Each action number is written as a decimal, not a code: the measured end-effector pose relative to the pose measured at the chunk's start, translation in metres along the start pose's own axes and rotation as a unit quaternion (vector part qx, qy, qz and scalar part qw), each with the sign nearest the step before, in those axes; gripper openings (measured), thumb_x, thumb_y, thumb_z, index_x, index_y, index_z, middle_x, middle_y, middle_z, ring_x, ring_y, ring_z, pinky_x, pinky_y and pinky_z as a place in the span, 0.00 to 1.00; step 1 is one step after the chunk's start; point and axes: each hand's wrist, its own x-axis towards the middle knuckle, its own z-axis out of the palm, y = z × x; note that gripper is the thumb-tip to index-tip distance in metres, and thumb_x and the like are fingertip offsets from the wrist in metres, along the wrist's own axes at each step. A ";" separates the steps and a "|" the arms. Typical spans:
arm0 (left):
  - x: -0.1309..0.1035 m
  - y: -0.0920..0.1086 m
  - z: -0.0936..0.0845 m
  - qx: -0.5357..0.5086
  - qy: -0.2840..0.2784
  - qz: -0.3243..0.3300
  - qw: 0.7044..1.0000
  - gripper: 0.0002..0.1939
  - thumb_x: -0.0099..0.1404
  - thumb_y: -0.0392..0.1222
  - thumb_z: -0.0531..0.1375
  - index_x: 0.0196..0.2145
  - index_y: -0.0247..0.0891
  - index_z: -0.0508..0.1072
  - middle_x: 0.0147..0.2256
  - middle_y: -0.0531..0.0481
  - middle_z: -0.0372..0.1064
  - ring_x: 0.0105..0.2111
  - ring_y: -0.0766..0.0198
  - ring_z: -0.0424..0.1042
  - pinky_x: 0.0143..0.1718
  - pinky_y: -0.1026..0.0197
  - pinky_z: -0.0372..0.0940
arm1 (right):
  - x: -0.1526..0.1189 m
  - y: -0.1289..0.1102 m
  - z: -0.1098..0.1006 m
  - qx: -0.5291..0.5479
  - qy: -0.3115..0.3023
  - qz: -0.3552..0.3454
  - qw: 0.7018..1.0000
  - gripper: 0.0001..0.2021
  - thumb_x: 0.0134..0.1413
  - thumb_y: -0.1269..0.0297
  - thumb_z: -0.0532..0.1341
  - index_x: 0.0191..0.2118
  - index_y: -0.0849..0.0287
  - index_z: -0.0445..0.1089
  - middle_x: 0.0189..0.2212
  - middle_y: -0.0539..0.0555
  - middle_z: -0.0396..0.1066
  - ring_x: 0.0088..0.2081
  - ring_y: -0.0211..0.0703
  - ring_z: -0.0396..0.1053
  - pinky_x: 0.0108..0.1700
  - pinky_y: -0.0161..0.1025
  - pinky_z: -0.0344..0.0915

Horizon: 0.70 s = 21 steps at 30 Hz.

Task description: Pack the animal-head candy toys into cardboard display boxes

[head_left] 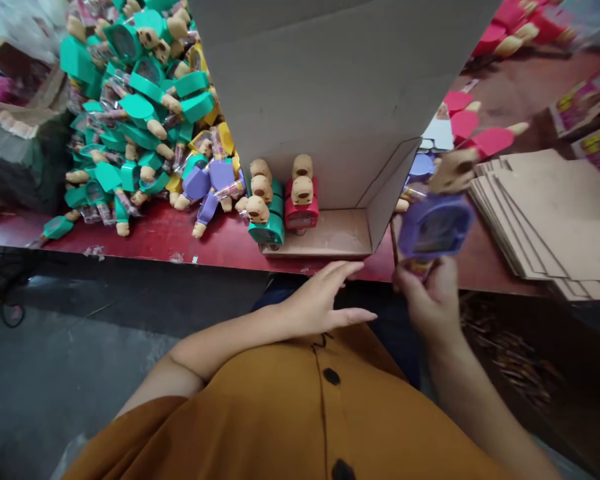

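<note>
My right hand [433, 293] is closed on the lower end of a purple toy [436, 227] with a tan animal head, held upright right of the box and slightly blurred. My left hand [327, 300] holds nothing, its fingers apart, just in front of the box's near edge. An open cardboard box [325, 245] stands on the red table. At its left side are green toys [267, 231] in a row, with red toys [301, 215] in a row beside them, tan heads up. The right part of the box floor is bare cardboard.
Left of the box lies a big heap of green toys [140, 110], with several purple toys [223, 175] and yellow ones at its edge. Flat cardboard sheets [555, 213] are stacked on the right. Red toys [493, 141] lie behind my right hand. A dark wrapped bundle [23, 157] sits far left.
</note>
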 end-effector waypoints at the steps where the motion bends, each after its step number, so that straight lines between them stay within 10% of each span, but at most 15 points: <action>1: 0.002 -0.002 0.004 -0.028 -0.004 -0.019 0.999 0.29 0.57 0.47 0.65 0.52 0.34 0.62 0.52 0.36 0.65 0.50 0.53 0.68 0.52 0.51 0.65 | -0.013 -0.004 0.003 -0.006 -0.022 -0.021 1.000 0.09 0.51 0.59 0.59 0.36 0.55 0.60 0.26 0.48 0.62 0.24 0.39 0.61 0.26 0.39 0.63; 5: 0.002 -0.006 0.008 -0.130 0.001 -0.090 0.987 0.18 0.64 0.46 0.58 0.48 0.34 0.63 0.46 0.40 0.69 0.46 0.55 0.70 0.49 0.52 0.66 | -0.036 -0.017 0.010 -0.023 -0.152 -0.105 0.983 0.15 0.54 0.54 0.59 0.45 0.54 0.65 0.37 0.55 0.69 0.37 0.46 0.69 0.37 0.43 0.68; 9: -0.006 -0.009 -0.001 -0.037 -0.048 -0.090 0.994 0.18 0.63 0.45 0.59 0.48 0.35 0.63 0.45 0.41 0.70 0.44 0.53 0.71 0.45 0.51 0.68 | -0.017 -0.038 0.000 0.056 -0.120 -0.083 0.988 0.24 0.51 0.47 0.61 0.51 0.49 0.62 0.44 0.55 0.68 0.44 0.47 0.68 0.40 0.43 0.69; 12: -0.014 -0.015 -0.010 0.040 -0.083 -0.067 0.994 0.18 0.62 0.43 0.61 0.47 0.35 0.65 0.43 0.40 0.72 0.41 0.52 0.73 0.42 0.52 0.70 | -0.001 -0.059 0.002 0.045 -0.219 -0.099 0.970 0.16 0.48 0.55 0.66 0.43 0.52 0.68 0.39 0.53 0.71 0.41 0.46 0.70 0.42 0.43 0.70; 17: -0.036 -0.010 -0.052 0.158 0.065 0.031 0.985 0.16 0.65 0.42 0.58 0.49 0.33 0.67 0.49 0.38 0.70 0.50 0.55 0.70 0.51 0.54 0.68 | 0.021 -0.066 0.027 0.115 -0.040 -0.162 0.979 0.15 0.52 0.61 0.63 0.46 0.50 0.65 0.40 0.51 0.69 0.41 0.43 0.70 0.43 0.43 0.70; 21: -0.045 0.006 -0.094 0.175 0.225 0.082 0.955 0.05 0.66 0.36 0.57 0.39 0.38 0.72 0.37 0.51 0.75 0.39 0.67 0.75 0.43 0.64 0.70 | 0.044 -0.062 0.047 0.086 -0.063 -0.253 0.962 0.14 0.50 0.61 0.65 0.43 0.52 0.65 0.37 0.51 0.69 0.40 0.43 0.70 0.42 0.43 0.69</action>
